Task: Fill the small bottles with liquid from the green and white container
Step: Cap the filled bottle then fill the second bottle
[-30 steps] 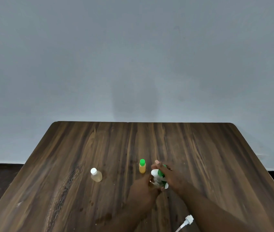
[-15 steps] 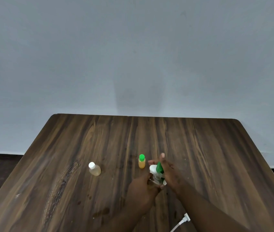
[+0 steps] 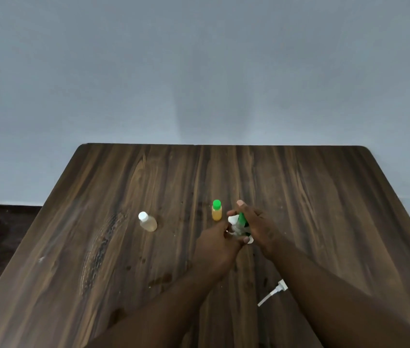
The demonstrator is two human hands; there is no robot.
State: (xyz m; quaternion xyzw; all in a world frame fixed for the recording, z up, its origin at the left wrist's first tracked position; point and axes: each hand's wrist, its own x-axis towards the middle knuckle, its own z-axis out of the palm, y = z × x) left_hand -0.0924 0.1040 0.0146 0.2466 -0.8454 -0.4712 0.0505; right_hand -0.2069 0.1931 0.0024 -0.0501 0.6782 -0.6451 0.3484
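Observation:
My right hand [image 3: 256,226] is wrapped around the green and white container [image 3: 240,220], tilted over toward the left. My left hand [image 3: 217,243] meets it from the left and grips a small clear bottle [image 3: 235,229] at the container's mouth; fingers hide most of both. Just beyond my hands a small bottle with a green cap [image 3: 216,210] stands upright, filled with orange-yellow liquid. Farther left stands a small round bottle with a white cap [image 3: 147,221], holding pale yellowish liquid.
A white pump dispenser head with its tube [image 3: 274,292] lies on the dark wooden table [image 3: 324,197] beside my right forearm. A few dark spots mark the wood near my left arm. A grey wall rises behind the table's far edge.
The view has tilted down a little, so the table sits lower relative to the frame's top. My hands stay together on the container and small bottle; the container's tilt has shifted slightly.

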